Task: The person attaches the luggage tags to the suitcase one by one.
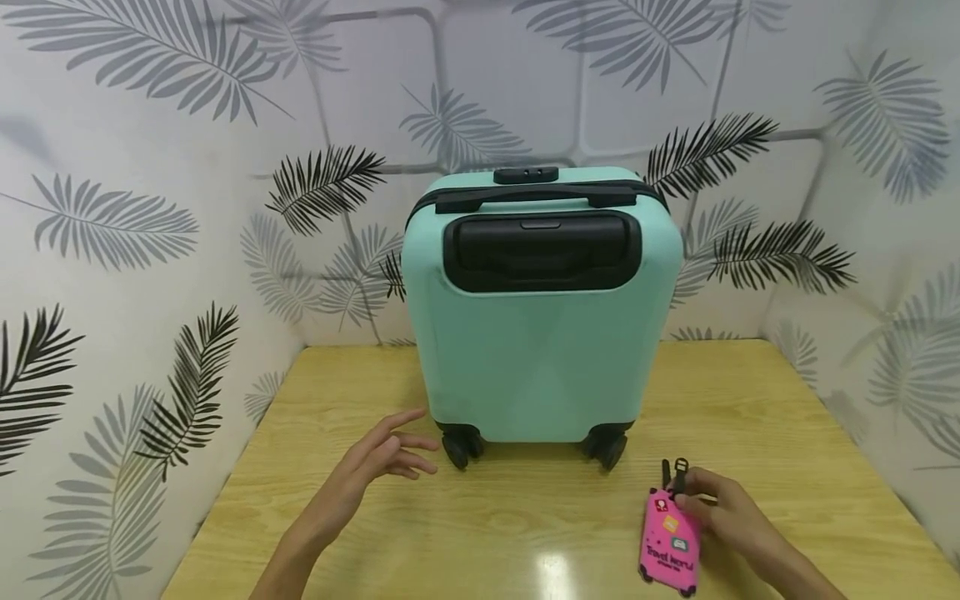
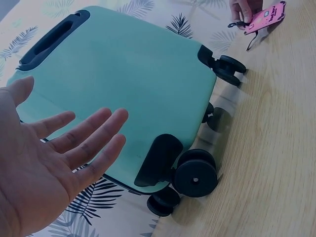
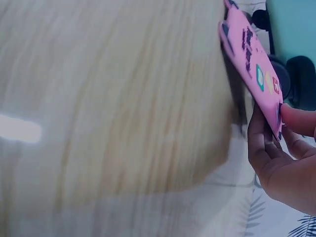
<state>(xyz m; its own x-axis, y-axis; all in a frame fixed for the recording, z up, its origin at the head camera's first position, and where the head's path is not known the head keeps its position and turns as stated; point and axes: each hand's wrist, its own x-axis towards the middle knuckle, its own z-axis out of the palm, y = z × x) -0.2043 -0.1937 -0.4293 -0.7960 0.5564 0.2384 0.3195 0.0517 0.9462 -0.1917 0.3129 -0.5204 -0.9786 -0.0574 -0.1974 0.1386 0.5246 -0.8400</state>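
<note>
A mint-green suitcase [image 1: 536,358] stands upright on its black wheels in the middle of the table. My right hand [image 1: 731,512] pinches a pink luggage tag [image 1: 670,542] at its strap end, between thumb and fingers. The tag carries small printed pictures and lettering, and its black strap [image 1: 680,475] sticks up past the fingers. In the right wrist view the tag [image 3: 254,69] is tilted, seen nearly edge-on. My left hand [image 1: 367,467] is held near the suitcase's lower left wheel with fingers spread and nothing in them; the left wrist view shows its palm [image 2: 39,182].
The wood-grain table [image 1: 480,533] narrows towards the back wall [image 1: 225,150], which is covered in leaf-patterned paper. On the suitcase are a black top handle [image 1: 536,194], a recessed pull handle [image 1: 543,250] and a lock [image 1: 526,175].
</note>
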